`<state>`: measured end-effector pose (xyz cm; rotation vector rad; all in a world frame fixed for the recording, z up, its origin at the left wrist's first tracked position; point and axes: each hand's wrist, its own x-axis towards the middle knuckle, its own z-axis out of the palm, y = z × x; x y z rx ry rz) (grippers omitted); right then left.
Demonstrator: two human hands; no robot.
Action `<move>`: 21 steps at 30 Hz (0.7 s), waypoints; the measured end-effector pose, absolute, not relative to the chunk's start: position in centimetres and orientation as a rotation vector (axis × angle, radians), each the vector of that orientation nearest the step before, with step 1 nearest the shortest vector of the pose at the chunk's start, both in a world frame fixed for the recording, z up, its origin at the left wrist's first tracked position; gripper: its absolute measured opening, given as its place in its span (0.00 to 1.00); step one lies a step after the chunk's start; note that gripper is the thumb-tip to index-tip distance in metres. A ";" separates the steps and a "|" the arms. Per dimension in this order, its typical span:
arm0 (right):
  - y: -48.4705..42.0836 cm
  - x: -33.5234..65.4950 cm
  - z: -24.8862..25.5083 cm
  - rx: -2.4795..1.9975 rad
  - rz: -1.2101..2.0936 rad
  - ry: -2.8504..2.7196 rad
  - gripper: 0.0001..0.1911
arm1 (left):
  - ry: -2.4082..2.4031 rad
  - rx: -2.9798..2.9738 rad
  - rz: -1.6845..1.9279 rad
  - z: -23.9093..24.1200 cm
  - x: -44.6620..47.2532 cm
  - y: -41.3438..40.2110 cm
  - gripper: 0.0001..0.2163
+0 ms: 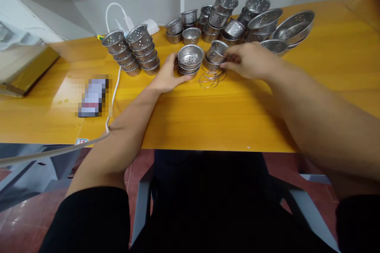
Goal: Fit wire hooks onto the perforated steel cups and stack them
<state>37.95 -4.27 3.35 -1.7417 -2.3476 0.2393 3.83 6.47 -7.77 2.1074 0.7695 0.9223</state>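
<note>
My left hand (168, 76) rests on the yellow table (208, 114) with its fingers curled round a short stack of perforated metal cups (190, 60). My right hand (247, 60) pinches the rim of a tilted perforated cup (216, 51) that leans on another cup just right of the stack. Thin wire rings (211, 78) lie on the table in front of these cups, below my right fingers.
Two leaning stacks of cups (133, 49) stand at the back left. Several more cups (208, 19) and wider perforated bowls (285, 27) crowd the back right. A white cable (114, 87) and charger run along the left, beside a blurred flat object (93, 95).
</note>
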 end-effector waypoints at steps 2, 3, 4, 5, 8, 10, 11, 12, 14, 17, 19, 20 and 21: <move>-5.1 38.9 3.4 -1.780 0.223 -2.345 0.08 | 0.806 2.074 0.991 -8.9 3.8 7.5 0.51; -5.3 39.3 3.4 -1.805 0.222 -2.353 0.08 | 0.821 2.059 1.021 -9.3 3.8 7.9 0.49; -5.5 39.7 3.5 -1.829 0.227 -2.364 0.07 | 0.840 2.048 1.052 -9.6 3.8 8.1 0.48; -5.6 39.9 3.7 -1.846 0.238 -2.374 0.06 | 0.863 2.046 1.087 -9.6 3.8 8.1 0.46; -5.8 40.1 4.0 -1.827 0.229 -2.321 0.07 | 0.966 2.123 1.202 -8.4 3.9 7.2 0.38; -5.8 40.0 3.9 -1.782 0.165 -2.215 0.10 | 1.043 2.221 1.282 -6.9 4.0 5.9 0.30; -5.9 39.8 3.8 -1.760 0.140 -2.164 0.10 | 1.077 2.241 1.352 -6.1 4.1 5.2 0.28; -5.9 39.7 3.7 -1.740 0.125 -2.122 0.10 | 1.116 2.243 1.372 -5.4 4.1 4.7 0.27; -5.9 39.3 3.2 -1.696 0.133 -2.068 0.10 | 1.167 2.218 1.373 -4.6 4.1 4.0 0.27; -5.7 38.6 2.3 -1.660 0.144 -2.002 0.08 | 1.129 2.228 1.301 -4.8 4.1 4.1 0.34; -5.3 38.0 1.7 -1.632 0.149 -1.979 0.06 | 1.041 2.273 1.251 -5.7 4.1 4.7 0.42; -5.0 37.6 1.3 -1.620 0.148 -1.972 0.05 | 0.990 2.289 1.217 -6.3 4.2 5.1 0.47; -4.7 37.3 1.0 -1.603 0.149 -1.968 0.06 | 0.941 2.295 1.177 -7.0 4.2 5.6 0.52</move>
